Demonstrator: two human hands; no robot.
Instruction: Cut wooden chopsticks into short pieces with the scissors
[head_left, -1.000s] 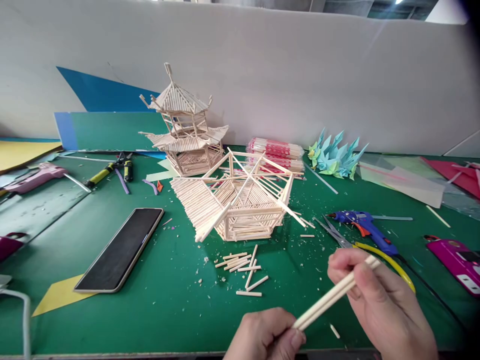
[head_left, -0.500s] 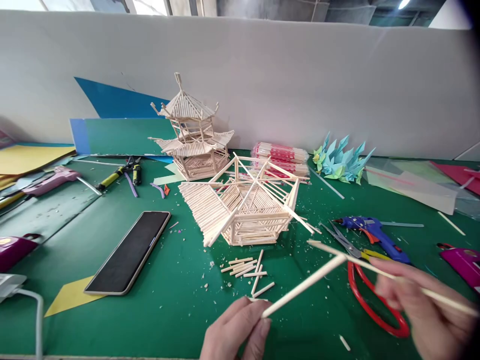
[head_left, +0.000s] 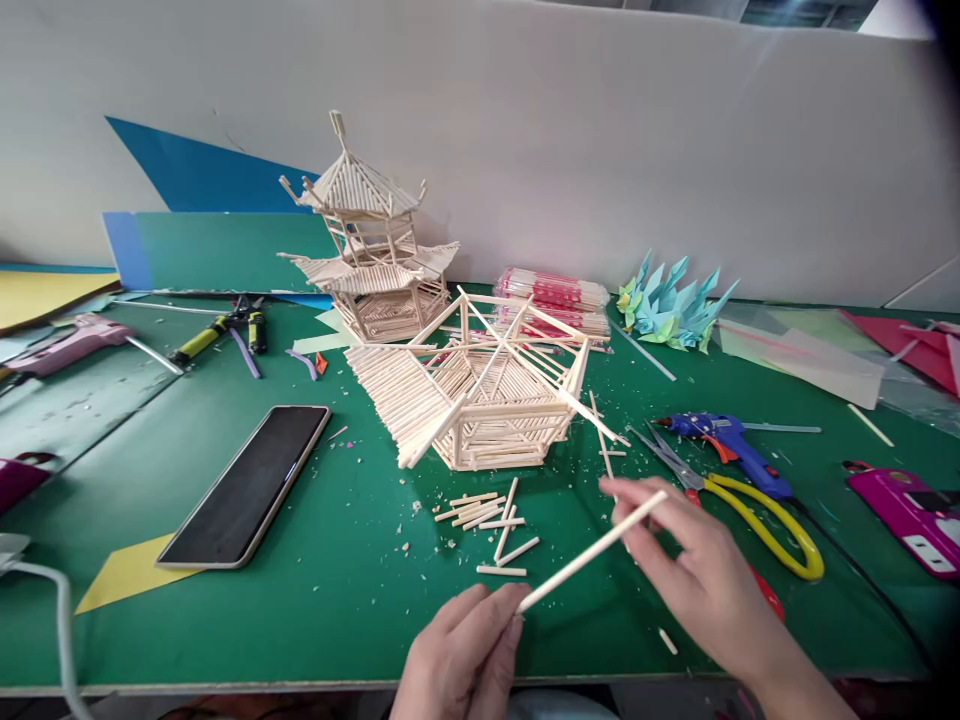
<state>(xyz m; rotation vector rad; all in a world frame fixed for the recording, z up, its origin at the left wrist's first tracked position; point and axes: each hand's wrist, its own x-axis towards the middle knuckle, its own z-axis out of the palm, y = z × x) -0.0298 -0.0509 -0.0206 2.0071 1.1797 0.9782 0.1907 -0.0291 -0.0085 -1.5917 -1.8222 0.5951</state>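
One end of a pale wooden stick (head_left: 592, 552) is pinched in my left hand (head_left: 465, 645) near the table's front edge. The stick slants up to the right, its far end in front of my right hand (head_left: 690, 570). A thinner stick (head_left: 604, 445) lies beyond my right fingertips; whether they touch it, I cannot tell. The fingers of my right hand are bent and slightly apart. Ahead stands a partly roofed stick framework (head_left: 499, 435), with short cut sticks (head_left: 480, 510) in front of it. Behind it to the left is a two-tiered stick pagoda (head_left: 371, 255).
Scissors (head_left: 780, 525) and a blue glue gun (head_left: 727, 440) lie right of my right hand. A phone (head_left: 244, 485) rests on the left. Wrapped stick bundles (head_left: 551, 300) and a folded paper piece (head_left: 675, 305) are at the back.
My right hand has moved left and no longer holds the long thin stick, which now lies beside the framework. My left hand keeps its stick. The view has shifted slightly.
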